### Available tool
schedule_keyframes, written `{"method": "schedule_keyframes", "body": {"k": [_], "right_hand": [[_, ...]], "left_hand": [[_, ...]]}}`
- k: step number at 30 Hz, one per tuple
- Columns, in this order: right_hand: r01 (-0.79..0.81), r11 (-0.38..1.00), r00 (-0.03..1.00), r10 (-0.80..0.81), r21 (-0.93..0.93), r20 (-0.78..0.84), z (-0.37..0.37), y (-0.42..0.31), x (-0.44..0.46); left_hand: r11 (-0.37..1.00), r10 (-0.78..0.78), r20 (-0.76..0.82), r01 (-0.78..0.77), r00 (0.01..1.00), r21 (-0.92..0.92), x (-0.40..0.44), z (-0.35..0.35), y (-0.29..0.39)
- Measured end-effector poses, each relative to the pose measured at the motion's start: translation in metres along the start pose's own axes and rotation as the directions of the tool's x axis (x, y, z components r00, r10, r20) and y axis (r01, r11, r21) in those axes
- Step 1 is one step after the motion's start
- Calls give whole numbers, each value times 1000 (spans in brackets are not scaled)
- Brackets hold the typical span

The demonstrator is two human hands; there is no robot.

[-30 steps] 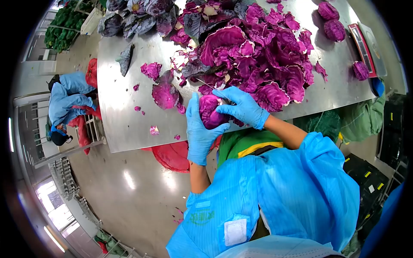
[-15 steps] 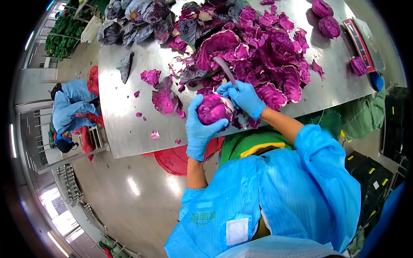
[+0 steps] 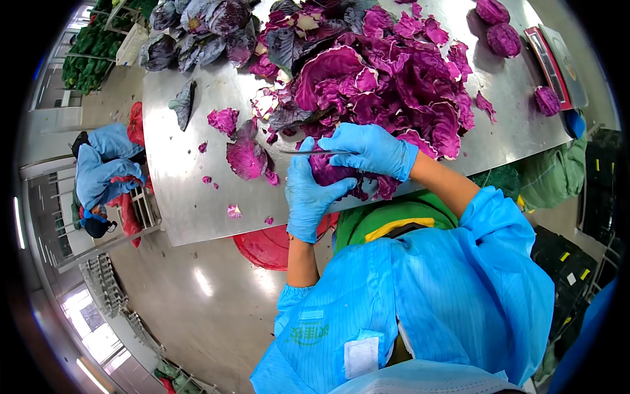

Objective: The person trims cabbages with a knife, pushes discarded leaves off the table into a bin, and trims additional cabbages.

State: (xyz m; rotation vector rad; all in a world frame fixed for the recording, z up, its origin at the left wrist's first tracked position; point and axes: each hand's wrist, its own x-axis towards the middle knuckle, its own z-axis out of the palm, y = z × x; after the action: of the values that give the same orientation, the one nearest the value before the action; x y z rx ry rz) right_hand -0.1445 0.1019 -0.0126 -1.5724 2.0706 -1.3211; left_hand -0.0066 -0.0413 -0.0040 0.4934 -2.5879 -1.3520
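Note:
At the near edge of the metal table, my left hand (image 3: 308, 200) in a blue glove is closed around the left side of a red cabbage head (image 3: 326, 172). My right hand (image 3: 373, 152), gloved too, grips a knife (image 3: 307, 152) whose blade points left across the top of the head, close to my left fingertips. Both hands cover much of the head, and whether the blade cuts into it I cannot tell. Just beyond them lies a large heap of loose purple leaves (image 3: 400, 85).
Untrimmed cabbages (image 3: 210, 33) with dark outer leaves lie at the back left. Trimmed heads (image 3: 503, 41) are at the right, near a red scale (image 3: 548, 65). A loose leaf (image 3: 247, 157) and small scraps lie left of my hands. Another person (image 3: 108, 171) bends over at far left.
The knife has swung from pointing away over the leaves to lying level across the cabbage head. My right hand has moved slightly left, over the head, covering more of it.

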Motion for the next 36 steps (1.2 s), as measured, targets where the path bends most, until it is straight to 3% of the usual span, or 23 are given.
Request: {"method": "schedule_keyframes", "body": {"k": [2,4,5,7,8,9,12,15,20,23,24,25,27,28,29,31,34,36], "right_hand": [[78,973,997,-79,-219,4,-1,-4,-3],[178,887,981,-195,-426,4,5,-1,-4],[198,892,975,-223,-407,-14,5,0,-4],[241,899,959,-278,-366,-50,6,1,-6],[248,876,969,-235,-414,82,6,2,-9],[267,866,964,-244,-423,109,3,0,-10],[314,847,949,-288,-430,126,-2,-5,-11],[307,850,948,-311,-429,62,3,-1,-16],[303,833,953,-272,-462,135,-5,-16,-18],[260,885,963,-266,-386,39,-11,-25,-16],[145,922,989,-146,-360,25,-16,-36,-17],[23,989,996,-35,-144,-82,-21,-49,-19],[-163,932,949,237,323,-207,-33,-69,-22],[-391,721,890,454,572,37,-40,-74,-30],[-440,727,898,366,527,244,-52,-72,-35],[-484,691,872,433,537,228,-35,-61,-48],[-400,826,875,473,397,-104,-8,-59,-42],[-483,776,849,529,406,-1,0,-60,-34]], "left_hand": [[999,17,-20,-18,1000,-41,1,5,-12],[992,94,-9,-93,996,90,3,2,-8],[979,132,0,-130,991,154,3,1,-5],[999,39,38,-40,999,18,5,2,-2],[997,-9,72,14,997,-76,7,4,-4],[984,-54,109,71,993,-166,8,6,-5],[997,68,46,-67,997,-31,5,12,-20],[999,25,57,-27,998,42,3,9,-13],[994,50,33,-46,998,-99,-2,18,-25],[991,121,-12,-121,993,-47,-5,18,-15],[988,157,-29,-157,987,-4,-7,18,-13],[988,147,-89,-150,985,-23,-11,20,-13],[988,128,-211,-143,969,-60,-17,24,-14],[990,120,-267,-137,956,-46,-20,25,-17],[987,153,-302,-158,941,7,-21,23,-16],[974,224,-365,-196,903,114,-23,20,-12],[970,241,-436,-229,867,81,-24,21,-5],[960,281,-446,-243,850,142,-24,19,-2]]}}
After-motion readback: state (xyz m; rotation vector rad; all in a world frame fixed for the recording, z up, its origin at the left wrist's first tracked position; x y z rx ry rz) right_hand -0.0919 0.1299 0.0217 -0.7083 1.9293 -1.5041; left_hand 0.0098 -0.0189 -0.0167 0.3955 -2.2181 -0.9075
